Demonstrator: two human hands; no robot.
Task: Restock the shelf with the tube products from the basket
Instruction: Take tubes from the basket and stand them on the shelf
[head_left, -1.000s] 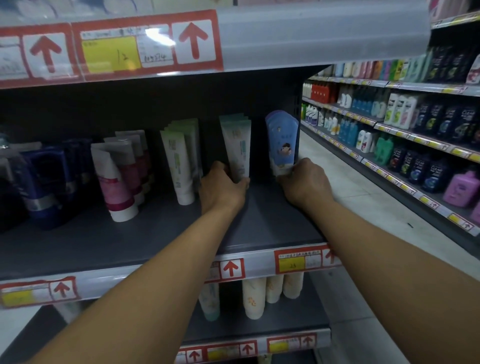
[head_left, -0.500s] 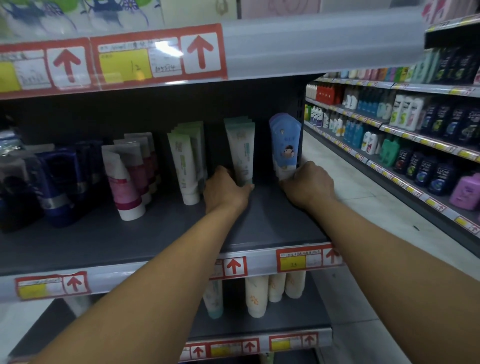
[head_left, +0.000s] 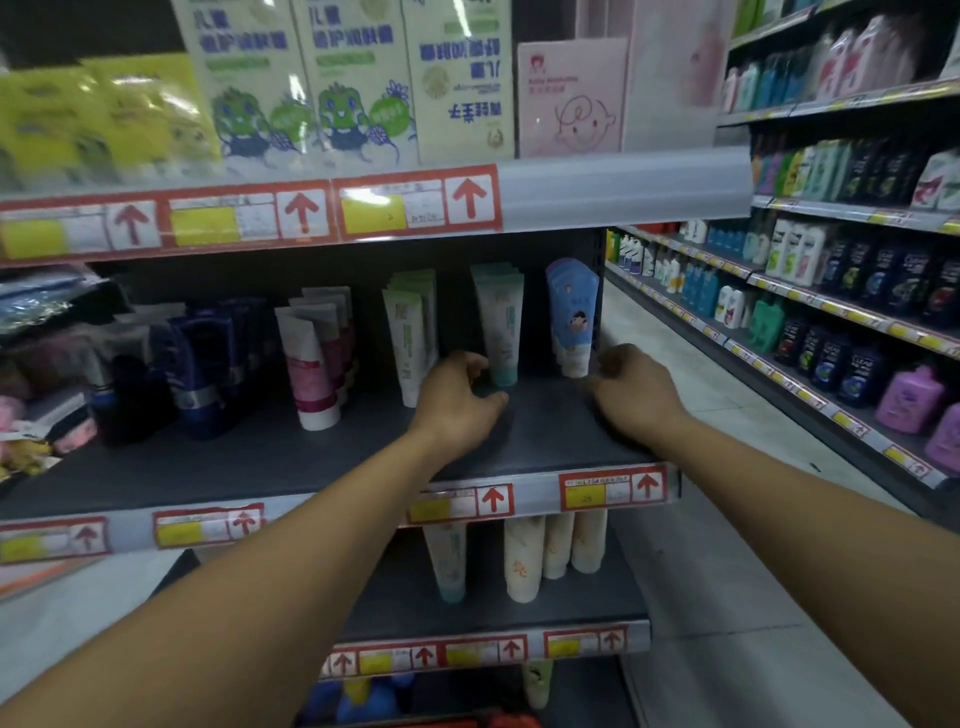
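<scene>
Hands empty: left hand loosely curled beside green tube, right hand near blue tube. Square rows gently, avoid toppling.

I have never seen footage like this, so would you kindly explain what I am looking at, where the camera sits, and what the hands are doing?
There is no machine here: the one picture comes from a wide-angle camera worn on a person's head, looking forward and down along both bare arms. The person stands at a shop shelf in a toiletries aisle. On it stand rows of tubes, cap down: pink and white tubes, pale green tubes, teal-capped tubes and blue tubes with a cartoon child. The left hand reaches to the base of the teal-capped row, its fingers loosely curled beside it. The right hand is just beside the blue tubes. Neither hand plainly holds anything. The basket is not clearly in view.
</scene>
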